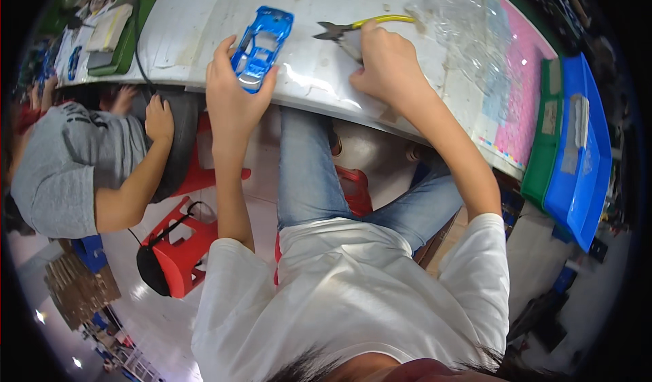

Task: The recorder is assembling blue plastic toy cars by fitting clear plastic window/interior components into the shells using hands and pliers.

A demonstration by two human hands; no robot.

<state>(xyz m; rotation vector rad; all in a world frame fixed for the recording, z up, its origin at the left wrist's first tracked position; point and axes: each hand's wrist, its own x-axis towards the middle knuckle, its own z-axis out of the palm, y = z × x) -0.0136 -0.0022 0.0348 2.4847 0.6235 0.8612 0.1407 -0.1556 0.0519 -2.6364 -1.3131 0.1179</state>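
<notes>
My left hand point(238, 97) is closed around the lower end of a shiny blue toy car body point(263, 42), with fingers on its left side and the thumb on its right. The shell has open window gaps and is tilted over the table's near edge. To the right, my right hand point(392, 63) curls over a pair of cutting pliers point(336, 30) with yellow handles. The pliers' dark jaws are spread and point left toward the car. One yellow handle sticks out past my knuckles; the other runs under my hand and is partly hidden.
Clear plastic bags point(448, 15) lie on the white table point(305, 76) at the far right, near a pink sheet point(519, 76). Blue point(587, 158) and green point(545, 137) bins stand at the right edge. A co-worker in a grey shirt point(68, 165) sits at left, near a red stool point(187, 246).
</notes>
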